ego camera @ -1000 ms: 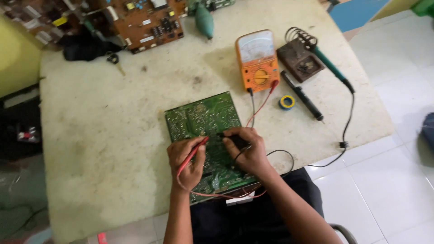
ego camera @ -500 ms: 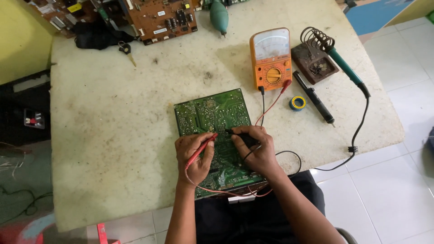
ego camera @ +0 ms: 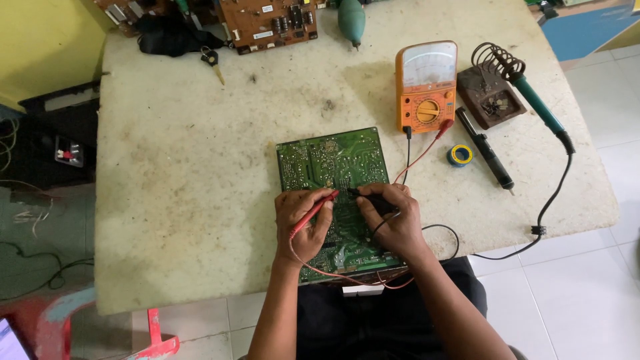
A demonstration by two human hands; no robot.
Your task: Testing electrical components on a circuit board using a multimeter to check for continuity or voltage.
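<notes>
A green circuit board [ego camera: 331, 162] lies solder side up near the front edge of the stained white table [ego camera: 187, 173]. My left hand [ego camera: 301, 225] rests on the board and grips a red test probe [ego camera: 313, 212], its tip on the board. My right hand [ego camera: 393, 219] holds a black test probe [ego camera: 369, 198], tip pointing left, close to the red one. Red and black leads run up to an orange analog multimeter [ego camera: 425, 87] standing behind the board.
A soldering iron with a green handle [ego camera: 537, 103] sits in its coil stand [ego camera: 492, 90] at the right. A black desoldering pump [ego camera: 485, 149] and a small solder roll [ego camera: 459, 155] lie beside it. Brown circuit boards [ego camera: 267, 23], keys [ego camera: 212, 61] and a green bulb blower [ego camera: 351, 20] are at the back.
The view has shifted, so the table contents sit lower and more to the right in frame. Both hands stay on the green board with the probes, tips close together.
</notes>
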